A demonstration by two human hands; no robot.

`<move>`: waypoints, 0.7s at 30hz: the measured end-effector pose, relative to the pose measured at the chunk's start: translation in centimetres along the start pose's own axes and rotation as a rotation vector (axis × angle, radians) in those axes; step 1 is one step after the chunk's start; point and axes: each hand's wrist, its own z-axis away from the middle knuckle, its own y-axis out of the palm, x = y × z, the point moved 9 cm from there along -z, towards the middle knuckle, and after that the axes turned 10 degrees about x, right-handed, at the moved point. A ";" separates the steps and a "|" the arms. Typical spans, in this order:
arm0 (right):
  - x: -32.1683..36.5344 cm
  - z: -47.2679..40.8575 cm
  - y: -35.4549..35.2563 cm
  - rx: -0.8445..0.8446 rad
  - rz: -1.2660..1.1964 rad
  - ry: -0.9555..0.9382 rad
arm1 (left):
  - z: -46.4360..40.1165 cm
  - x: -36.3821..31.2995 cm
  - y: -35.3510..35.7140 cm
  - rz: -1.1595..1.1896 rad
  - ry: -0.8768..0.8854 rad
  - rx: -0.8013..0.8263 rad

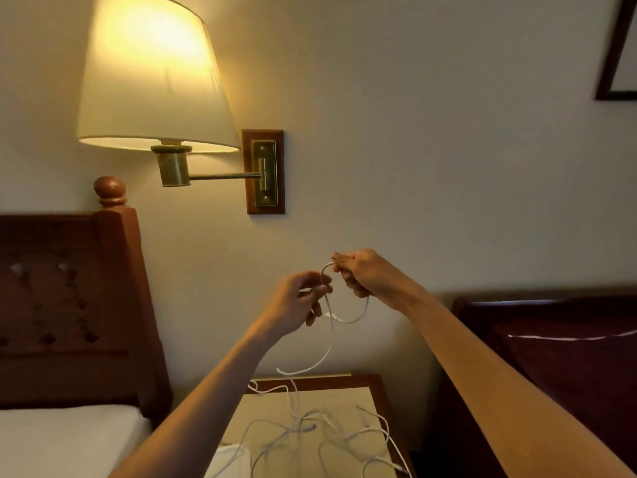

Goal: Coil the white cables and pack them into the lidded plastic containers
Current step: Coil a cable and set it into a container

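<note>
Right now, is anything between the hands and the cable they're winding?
No. The left hand and right hand both already pinch the white cable, which hangs freely toward the nightstand. No container is clearly visible.

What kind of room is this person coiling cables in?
Probably a hotel or guest bedroom: a lit swing-arm wall lamp, a carved wooden headboard with a white mattress, and a small nightstand strewn with white cables.

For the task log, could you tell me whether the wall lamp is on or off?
On: the wall lamp has a brightly glowing shade and casts warm light on the wall beside it.
</note>
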 end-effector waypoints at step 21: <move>4.3 7.1 -1.6 0.151 -0.885 -0.080 | 1.8 -2.0 -0.5 -0.361 0.320 -0.117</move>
